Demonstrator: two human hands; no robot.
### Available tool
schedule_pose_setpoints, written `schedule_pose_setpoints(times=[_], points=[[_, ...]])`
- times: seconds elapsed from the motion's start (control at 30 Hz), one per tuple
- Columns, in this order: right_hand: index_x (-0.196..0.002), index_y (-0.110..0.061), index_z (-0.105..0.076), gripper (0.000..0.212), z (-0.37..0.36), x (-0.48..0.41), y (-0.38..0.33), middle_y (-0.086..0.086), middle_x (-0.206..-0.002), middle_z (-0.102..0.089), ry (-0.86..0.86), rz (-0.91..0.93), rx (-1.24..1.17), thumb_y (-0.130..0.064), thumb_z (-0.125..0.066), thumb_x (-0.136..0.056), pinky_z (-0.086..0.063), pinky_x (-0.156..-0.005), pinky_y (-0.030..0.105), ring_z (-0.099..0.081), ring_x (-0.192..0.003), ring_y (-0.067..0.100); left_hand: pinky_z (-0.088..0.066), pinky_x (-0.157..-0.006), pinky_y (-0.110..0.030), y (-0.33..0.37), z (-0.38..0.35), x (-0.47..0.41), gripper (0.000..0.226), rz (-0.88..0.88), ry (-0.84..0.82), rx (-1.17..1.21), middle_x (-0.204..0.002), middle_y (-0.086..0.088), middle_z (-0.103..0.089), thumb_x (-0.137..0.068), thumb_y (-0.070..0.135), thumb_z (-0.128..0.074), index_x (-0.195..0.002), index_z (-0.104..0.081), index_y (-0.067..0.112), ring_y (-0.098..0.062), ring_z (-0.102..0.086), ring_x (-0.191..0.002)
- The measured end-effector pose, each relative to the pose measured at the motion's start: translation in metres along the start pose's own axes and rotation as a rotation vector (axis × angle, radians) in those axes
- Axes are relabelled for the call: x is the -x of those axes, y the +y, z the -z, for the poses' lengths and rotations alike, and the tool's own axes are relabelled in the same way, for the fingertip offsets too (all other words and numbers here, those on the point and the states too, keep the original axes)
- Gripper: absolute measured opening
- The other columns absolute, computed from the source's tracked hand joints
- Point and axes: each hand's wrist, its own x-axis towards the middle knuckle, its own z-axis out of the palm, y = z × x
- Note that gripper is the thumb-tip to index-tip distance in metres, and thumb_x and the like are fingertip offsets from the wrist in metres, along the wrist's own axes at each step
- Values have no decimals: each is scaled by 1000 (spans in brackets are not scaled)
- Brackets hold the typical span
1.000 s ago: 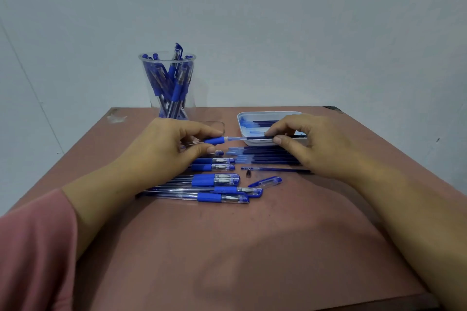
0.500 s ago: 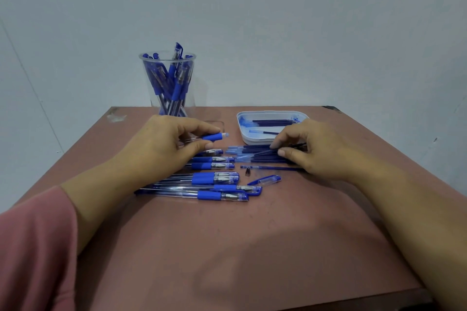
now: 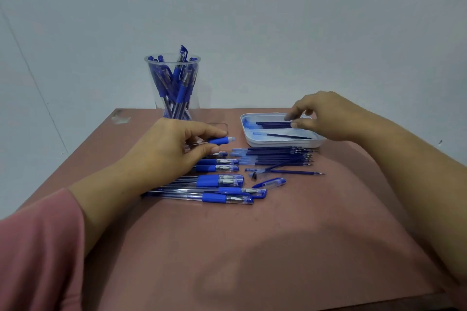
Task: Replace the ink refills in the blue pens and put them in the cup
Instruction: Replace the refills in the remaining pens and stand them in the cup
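Gone up from the loose refills (image 3: 278,158) to the white tray (image 3: 278,144) with the right hand (image 3: 326,116), thumb and forefinger narrowed about a tray refill (image 3: 273,123); cannot tell whether gripped yet. Emptied pen barrel (image 3: 221,140) pinched in the left hand (image 3: 171,149), likely awaiting fresh ink, short of the cup (image 3: 172,83)

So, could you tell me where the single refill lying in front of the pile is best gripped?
Probably pinch the single refill mid-shaft, from above and the near side. It lies flat, left to right, with bare table in front of it, while the pile of refills crowds its far side.
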Motion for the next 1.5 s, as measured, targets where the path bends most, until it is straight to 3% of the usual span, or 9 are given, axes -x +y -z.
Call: schedule_pose_setpoints(times=[0.17,0.33,0.43,0.67,0.9,1.07,1.23,1.4,1.5], points=[[-91,-38,-72,9,-15,-23,7,-23,-86,-61,-194,-67,-35,-32,-72,-85,-39,-69,21,-53,-82,-5,-38,-65,-1,0,0,0,26,-1,-6,-3,-75,52,-52,-84,30,-70,-108,-69,41,12,-58,-80],[-78,-37,-68,9,-22,-30,14,-12,-82,-69,-195,-79,0,-34,-70,-85,-47,-70,27,-62,-82,5,-41,-69,-4,0,-1,-1,26,6,-8,-4,-80,45,-59,-84,31,-71,-105,-68,46,6,-61,-82],[-81,-35,-65,6,-23,-28,15,-12,-85,-69,-138,-59,-1,-38,-68,-85,-52,-77,33,-64,-83,8,-41,-68,-3,2,0,-1,27,5,-6,-15,-80,45,-58,-84,30,-70,-107,-69,44,8,-60,-82],[-91,-42,-69,16,-10,13,-21,-18,-83,-68,91,138,-344,-29,-73,-82,-45,-80,11,-61,-85,-1,-37,-66,1,4,2,0,28,-12,26,-18,-75,54,-50,-85,26,-70,-112,-70,35,20,-55,-79],[-91,-24,-76,11,-6,29,-47,-10,-87,-73,122,212,-462,-19,-72,-82,-42,-76,5,-63,-83,3,-39,-67,-1,4,-1,0,27,7,57,-16,-82,51,-55,-84,26,-71,-109,-70,36,13,-58,-78],[-88,-25,-76,9,-6,30,-48,-8,-82,-72,140,198,-463,-18,-72,-83,-41,-73,4,-63,-81,4,-40,-65,-3,4,-1,0,26,54,85,-1,-78,43,-60,-84,28,-70,-107,-69,41,3,-61,-78],[-86,-27,-75,10,-6,29,-45,-10,-80,-72,154,206,-442,-19,-73,-82,-40,-73,4,-64,-79,3,-36,-63,1,7,-1,0,26,44,96,-17,-70,50,-52,-85,22,-71,-108,-70,34,17,-55,-70],[-85,-29,-75,12,-6,30,-47,-11,-80,-72,143,205,-435,-18,-74,-81,-39,-73,2,-63,-78,2,-37,-64,1,8,-1,0,25,40,94,-26,-68,50,-52,-84,21,-72,-107,-71,32,19,-55,-68],[-86,-30,-75,13,-4,30,-48,-12,-82,-73,114,189,-426,-18,-74,-81,-39,-74,2,-63,-81,3,-39,-63,-1,8,1,1,26,49,86,-32,-73,43,-58,-84,26,-72,-105,-69,39,8,-59,-69]])
